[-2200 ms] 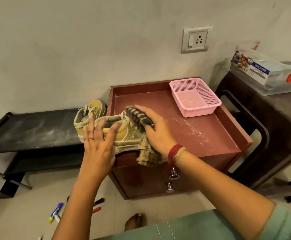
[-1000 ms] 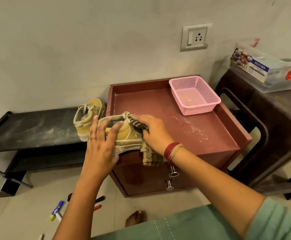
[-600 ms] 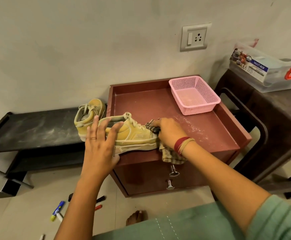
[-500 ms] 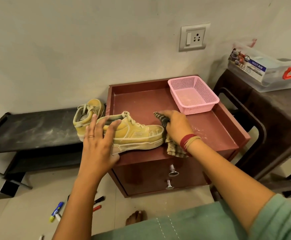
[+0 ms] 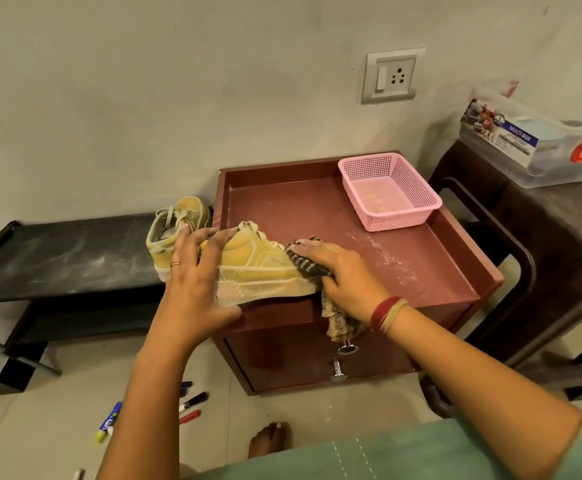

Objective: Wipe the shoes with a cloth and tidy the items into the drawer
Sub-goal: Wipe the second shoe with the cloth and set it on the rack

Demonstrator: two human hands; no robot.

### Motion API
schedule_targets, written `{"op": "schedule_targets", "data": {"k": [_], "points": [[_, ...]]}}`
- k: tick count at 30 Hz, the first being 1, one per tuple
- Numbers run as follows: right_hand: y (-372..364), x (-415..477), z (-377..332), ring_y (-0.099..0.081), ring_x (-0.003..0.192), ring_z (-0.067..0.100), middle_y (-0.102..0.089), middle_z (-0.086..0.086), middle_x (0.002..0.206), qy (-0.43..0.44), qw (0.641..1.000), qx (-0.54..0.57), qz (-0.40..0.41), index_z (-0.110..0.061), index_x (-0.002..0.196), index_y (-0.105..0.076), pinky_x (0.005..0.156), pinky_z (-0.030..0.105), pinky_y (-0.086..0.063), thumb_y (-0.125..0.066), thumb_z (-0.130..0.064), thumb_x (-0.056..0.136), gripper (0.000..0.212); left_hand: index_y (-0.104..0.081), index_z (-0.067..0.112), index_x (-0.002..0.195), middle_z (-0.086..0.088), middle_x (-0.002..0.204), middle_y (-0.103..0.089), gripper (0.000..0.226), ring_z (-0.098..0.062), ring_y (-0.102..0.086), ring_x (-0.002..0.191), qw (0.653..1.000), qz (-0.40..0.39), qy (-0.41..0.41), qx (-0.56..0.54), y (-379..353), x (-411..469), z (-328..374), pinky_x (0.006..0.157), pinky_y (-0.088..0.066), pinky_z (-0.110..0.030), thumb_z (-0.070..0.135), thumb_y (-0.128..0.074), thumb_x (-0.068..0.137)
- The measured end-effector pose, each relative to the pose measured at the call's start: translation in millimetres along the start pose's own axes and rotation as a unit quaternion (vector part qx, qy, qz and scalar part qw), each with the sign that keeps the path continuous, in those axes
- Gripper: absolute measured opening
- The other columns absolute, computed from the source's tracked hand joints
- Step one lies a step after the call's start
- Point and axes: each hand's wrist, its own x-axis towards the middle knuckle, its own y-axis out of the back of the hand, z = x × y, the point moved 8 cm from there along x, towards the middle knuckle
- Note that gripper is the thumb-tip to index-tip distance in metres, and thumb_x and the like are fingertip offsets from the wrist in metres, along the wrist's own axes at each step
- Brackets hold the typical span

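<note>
A dusty yellow shoe lies on its side along the front edge of the maroon drawer cabinet. My left hand holds its heel end, fingers curled over the collar. My right hand grips a striped brown cloth and presses it on the shoe's toe; the cloth's tail hangs over the cabinet front. A second yellow shoe stands behind, on the black shelf. Two drawer knobs show below; the drawers are closed.
A pink mesh basket sits at the cabinet's back right, white dust beside it. A clear storage box rests on a dark stool to the right. Several markers and a glue stick lie on the floor near my foot.
My right hand has wiped the cloth along the shoe from the laces toward the toe and now presses on the toe. My left hand stays on the heel.
</note>
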Motion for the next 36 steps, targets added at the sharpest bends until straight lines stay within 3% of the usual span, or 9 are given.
{"op": "schedule_targets", "data": {"k": [4, 8, 10, 14, 18, 22, 27, 32, 36], "points": [[9.3, 0.0, 27.8, -0.047, 0.126, 0.019, -0.054, 0.005, 0.133, -0.09, 0.995, 0.027, 0.038, -0.018, 0.13, -0.055, 0.105, 0.014, -0.023, -0.043, 0.015, 0.077, 0.063, -0.027, 0.033, 0.143, 0.001, 0.144, -0.023, 0.105, -0.025, 0.003, 0.147, 1.0, -0.001, 0.006, -0.006, -0.4, -0.2, -0.3, 0.112, -0.019, -0.054, 0.016, -0.082, 0.056], [1.2, -3.7, 7.4, -0.042, 0.124, 0.005, -0.053, -0.003, 0.131, -0.034, 0.995, 0.09, 0.002, -0.02, 0.127, -0.057, 0.11, 0.017, -0.023, -0.046, 0.016, 0.076, 0.063, -0.029, 0.032, 0.142, 0.002, 0.143, -0.024, 0.103, -0.025, 0.003, 0.147, 1.0, 0.002, 0.011, -0.014, 0.4, 0.7, -0.5, 0.112, -0.021, -0.055, 0.016, -0.082, 0.055], [5.4, -0.9, 18.9, -0.044, 0.126, 0.011, -0.054, 0.0, 0.133, -0.053, 0.994, 0.098, 0.004, -0.022, 0.125, -0.058, 0.111, 0.021, -0.026, -0.046, 0.015, 0.076, 0.063, -0.029, 0.032, 0.142, 0.003, 0.143, -0.023, 0.103, -0.025, 0.003, 0.147, 1.0, 0.0, 0.011, -0.013, 0.3, 0.2, 0.8, 0.112, -0.02, -0.054, 0.017, -0.082, 0.055], [14.2, -0.4, 32.1, -0.046, 0.127, 0.015, -0.055, 0.002, 0.133, -0.1, 0.992, 0.073, 0.022, -0.019, 0.125, -0.059, 0.103, 0.007, -0.021, -0.044, 0.016, 0.077, 0.061, -0.029, 0.033, 0.142, 0.007, 0.142, -0.021, 0.103, -0.022, 0.002, 0.146, 1.0, 0.001, 0.02, -0.018, 1.8, 1.0, 1.4, 0.112, -0.019, -0.049, 0.017, -0.081, 0.055], [-3.4, -10.7, -1.3, -0.041, 0.129, 0.009, -0.048, -0.004, 0.139, 0.015, 0.997, 0.069, -0.033, -0.026, 0.126, -0.057, 0.111, 0.019, -0.024, -0.045, 0.017, 0.071, 0.071, -0.029, 0.031, 0.143, 0.008, 0.14, -0.021, 0.103, -0.022, 0.0, 0.145, 0.999, -0.002, 0.032, -0.024, 3.3, 3.5, 0.5, 0.112, -0.019, -0.049, 0.017, -0.081, 0.055], [10.6, -7.5, 17.5, -0.038, 0.134, 0.019, -0.043, 0.001, 0.144, -0.051, 0.998, 0.023, 0.03, -0.024, 0.131, -0.052, 0.109, 0.017, -0.016, -0.045, 0.015, 0.076, 0.068, -0.028, 0.032, 0.144, 0.007, 0.142, -0.02, 0.102, -0.021, 0.0, 0.145, 0.999, -0.001, 0.044, -0.031, 3.4, 4.1, 1.9, 0.112, -0.021, -0.05, 0.016, -0.08, 0.057], [-22.9, -12.9, -37.4, -0.037, 0.134, 0.021, -0.041, 0.004, 0.145, 0.104, 0.993, -0.04, -0.028, -0.018, 0.134, -0.049, 0.116, 0.033, -0.014, -0.045, 0.015, 0.069, 0.073, -0.029, 0.03, 0.144, 0.003, 0.141, -0.021, 0.103, -0.025, -0.006, 0.142, 0.999, 0.002, 0.045, -0.024, 2.2, 5.9, 3.6, 0.111, -0.023, -0.05, 0.018, -0.082, 0.056], [-6.9, -4.6, -22.8, -0.034, 0.136, 0.026, -0.037, 0.005, 0.148, 0.01, 0.997, -0.047, 0.058, -0.019, 0.138, -0.045, 0.112, 0.024, -0.005, -0.045, 0.012, 0.079, 0.067, -0.03, 0.027, 0.144, 0.001, 0.139, -0.023, 0.103, -0.027, -0.015, 0.138, 0.998, 0.013, 0.054, -0.026, 2.7, 6.2, 4.0, 0.108, -0.029, -0.045, 0.015, -0.081, 0.055], [-27.6, -9.8, -33.8, -0.041, 0.132, 0.03, -0.043, 0.01, 0.144, 0.074, 0.995, -0.059, 0.032, -0.015, 0.134, -0.049, 0.115, 0.042, -0.015, -0.046, 0.016, 0.074, 0.067, -0.03, 0.027, 0.144, -0.001, 0.14, -0.023, 0.103, -0.029, -0.016, 0.138, 0.998, 0.015, 0.058, -0.025, 1.5, 6.3, 2.7, 0.108, -0.031, -0.047, 0.018, -0.082, 0.056]]}}
